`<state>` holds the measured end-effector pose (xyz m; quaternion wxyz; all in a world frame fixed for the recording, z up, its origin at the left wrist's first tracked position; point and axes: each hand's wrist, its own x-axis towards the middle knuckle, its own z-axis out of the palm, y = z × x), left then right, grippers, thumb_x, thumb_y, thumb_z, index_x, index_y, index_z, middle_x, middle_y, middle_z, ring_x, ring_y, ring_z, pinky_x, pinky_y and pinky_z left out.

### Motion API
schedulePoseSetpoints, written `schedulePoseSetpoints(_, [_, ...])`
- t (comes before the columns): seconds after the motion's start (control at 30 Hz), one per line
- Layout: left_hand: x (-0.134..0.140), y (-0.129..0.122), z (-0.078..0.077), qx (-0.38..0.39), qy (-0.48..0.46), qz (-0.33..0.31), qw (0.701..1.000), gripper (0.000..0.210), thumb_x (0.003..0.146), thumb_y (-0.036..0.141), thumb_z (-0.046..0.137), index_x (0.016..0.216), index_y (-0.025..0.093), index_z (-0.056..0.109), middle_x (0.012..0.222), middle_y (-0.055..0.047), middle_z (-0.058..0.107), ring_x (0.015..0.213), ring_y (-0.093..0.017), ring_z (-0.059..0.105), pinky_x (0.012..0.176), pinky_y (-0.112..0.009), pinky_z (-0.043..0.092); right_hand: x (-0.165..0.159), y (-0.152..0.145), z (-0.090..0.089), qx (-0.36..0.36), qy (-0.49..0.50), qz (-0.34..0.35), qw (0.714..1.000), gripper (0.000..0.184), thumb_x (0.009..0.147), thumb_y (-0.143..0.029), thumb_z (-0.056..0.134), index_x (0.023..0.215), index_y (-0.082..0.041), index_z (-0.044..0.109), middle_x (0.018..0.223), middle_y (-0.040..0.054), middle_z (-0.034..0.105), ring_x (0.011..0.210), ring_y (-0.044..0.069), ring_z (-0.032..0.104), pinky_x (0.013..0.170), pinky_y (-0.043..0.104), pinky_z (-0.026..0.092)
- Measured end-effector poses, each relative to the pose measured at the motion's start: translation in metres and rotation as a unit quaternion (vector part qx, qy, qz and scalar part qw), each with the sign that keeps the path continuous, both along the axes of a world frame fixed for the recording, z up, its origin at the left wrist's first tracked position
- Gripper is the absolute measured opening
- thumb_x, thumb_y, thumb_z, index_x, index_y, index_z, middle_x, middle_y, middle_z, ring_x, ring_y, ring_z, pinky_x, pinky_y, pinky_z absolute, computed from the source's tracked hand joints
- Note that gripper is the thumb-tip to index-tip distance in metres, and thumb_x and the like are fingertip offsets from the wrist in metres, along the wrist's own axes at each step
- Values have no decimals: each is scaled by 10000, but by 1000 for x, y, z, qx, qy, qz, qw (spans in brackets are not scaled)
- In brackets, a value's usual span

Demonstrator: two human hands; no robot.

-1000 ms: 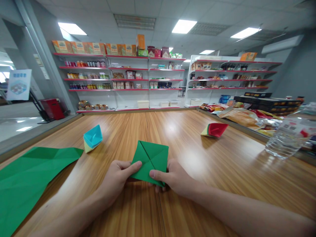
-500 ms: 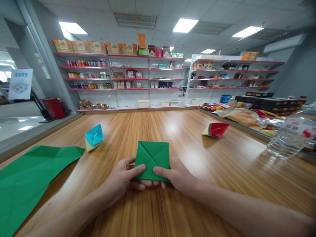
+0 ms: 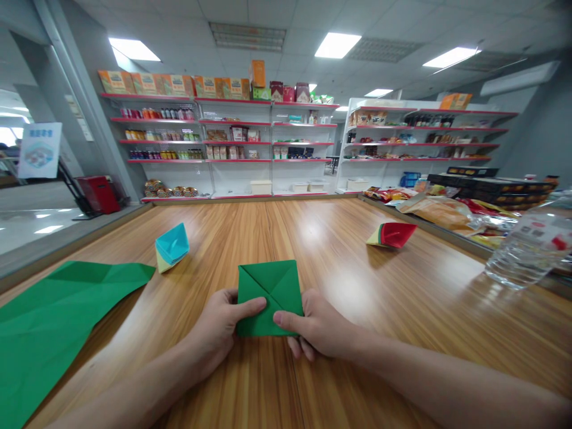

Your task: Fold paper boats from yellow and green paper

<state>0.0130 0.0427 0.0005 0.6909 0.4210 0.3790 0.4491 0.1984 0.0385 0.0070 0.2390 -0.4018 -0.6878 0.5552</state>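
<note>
A square of folded green paper point(image 3: 270, 283), with crease lines meeting near its middle, is held up over the wooden table point(image 3: 268, 226). My left hand point(image 3: 227, 322) grips its left edge, thumb on top and the fingers behind it. On the other side my right hand point(image 3: 315, 325) pinches the lower right edge, its thumb lying on the front face and some fingertips showing underneath. Most of the left fingers are hidden by the paper. A large creased green sheet point(image 3: 58, 316) lies at the left.
A blue and yellow folded paper piece point(image 3: 173, 245) stands at the left, a red, green and yellow one point(image 3: 393, 235) at the right. A clear plastic bottle point(image 3: 522, 250) and snack packets point(image 3: 440, 211) line the right side. Stocked shelves point(image 3: 232, 143) rise beyond the table.
The folded green paper has shifted slightly left and down and tilted a little. The left fingers that showed beneath it are now hidden behind it.
</note>
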Motion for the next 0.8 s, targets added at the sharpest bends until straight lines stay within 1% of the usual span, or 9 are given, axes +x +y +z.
schedulePoseSetpoints(0.13, [-1,-1,2,-20,-40,-11,999,284,654,207,761,896,92,666,885,-146,715,811,-269,671,783,-415,514,1,-1,-2,-5,-10,34,999,443,843,-445,478,514,-148,483,416,-22,505,271,42,368,271,156,231])
schedulePoseSetpoints(0.3, [-2,-2,5,-13,-53,-26,998,226,673,191,743,858,80,674,832,-139,721,787,-267,675,777,-402,516,3,-2,-3,-22,4,48,999,423,838,-461,486,555,-147,486,436,-26,515,279,41,387,266,142,231])
schedulePoseSetpoints(0.37, [-2,-2,6,-24,-64,-34,997,211,689,213,732,843,82,673,815,-135,721,769,-263,676,769,-397,519,5,-1,-3,-26,6,62,998,437,837,-471,491,549,-142,489,439,-24,514,282,38,384,267,140,234])
schedulePoseSetpoints(0.43, [-2,-3,7,-46,-77,-34,995,231,727,300,700,811,87,666,779,-131,717,738,-258,675,747,-394,525,8,0,-4,-30,14,81,996,457,835,-480,497,533,-137,492,438,-23,512,281,34,376,271,141,238])
schedulePoseSetpoints(0.53, [-1,-2,6,-65,-70,9,995,349,758,444,639,742,95,643,671,-112,696,677,-249,669,695,-380,537,9,3,-3,-37,36,83,995,462,819,-498,517,534,-135,499,430,-25,510,281,34,377,271,142,238])
schedulePoseSetpoints(0.6, [0,0,5,-66,-52,50,995,383,761,483,618,759,100,633,643,-101,684,673,-248,667,674,-371,542,9,4,-2,-37,46,68,996,477,800,-523,528,526,-135,495,418,-26,503,283,35,383,268,140,233])
schedulePoseSetpoints(0.73, [0,3,1,-75,-45,100,991,418,807,504,548,911,106,622,778,-129,701,787,-264,670,707,-387,543,6,8,-3,-17,60,27,998,505,779,-567,528,513,-141,478,391,-31,483,284,33,375,274,138,223])
schedulePoseSetpoints(0.8, [0,5,0,-84,-60,102,990,432,841,495,498,1000,110,610,882,-149,700,862,-273,661,746,-403,535,5,9,-6,1,64,3,998,495,778,-579,523,540,-147,477,389,-37,477,288,36,368,283,143,218])
